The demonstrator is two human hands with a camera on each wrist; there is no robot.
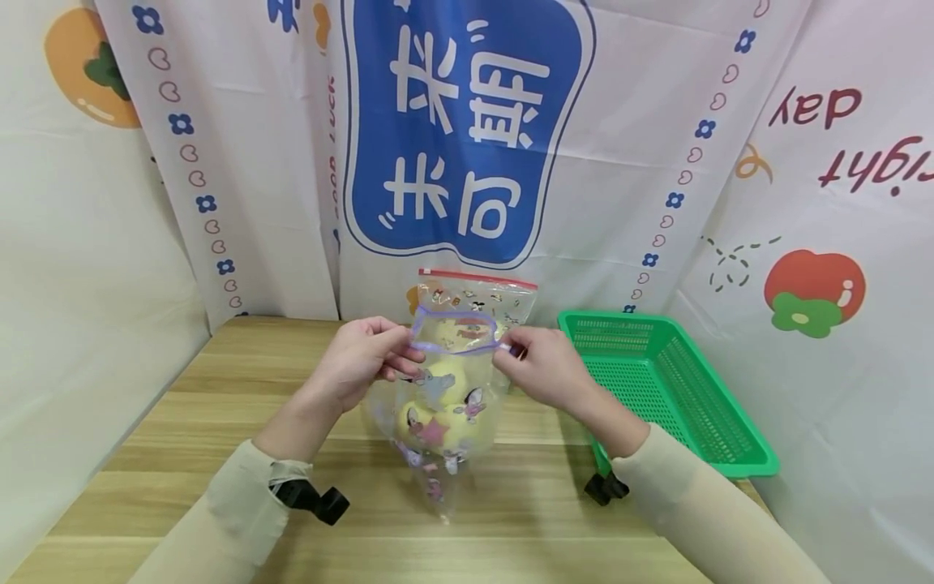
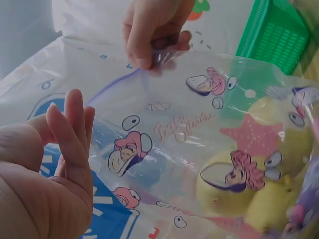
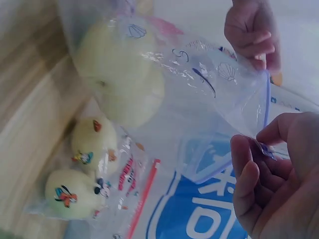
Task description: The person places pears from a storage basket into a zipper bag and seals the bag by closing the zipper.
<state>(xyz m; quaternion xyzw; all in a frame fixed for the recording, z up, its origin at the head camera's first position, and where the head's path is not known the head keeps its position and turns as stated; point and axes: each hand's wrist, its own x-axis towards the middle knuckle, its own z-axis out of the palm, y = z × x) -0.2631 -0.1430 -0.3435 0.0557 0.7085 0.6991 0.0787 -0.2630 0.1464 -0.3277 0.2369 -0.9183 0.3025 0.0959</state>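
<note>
A clear printed zip bag with a purple rim hangs between the two hands, its mouth spread open at the top. Through its film show several round yellow fruits. At the left end of the rim, my left hand pinches the bag's edge between thumb and fingers. My right hand pinches the opposite corner, where a small slider shows by the fingertips. Behind stands a second zip bag with a red closure; yellow fruits are inside it too.
To the right, a green plastic basket stands on the wooden table. A printed white cloth hangs behind and along both sides. A black strap piece hangs beneath the right wrist.
</note>
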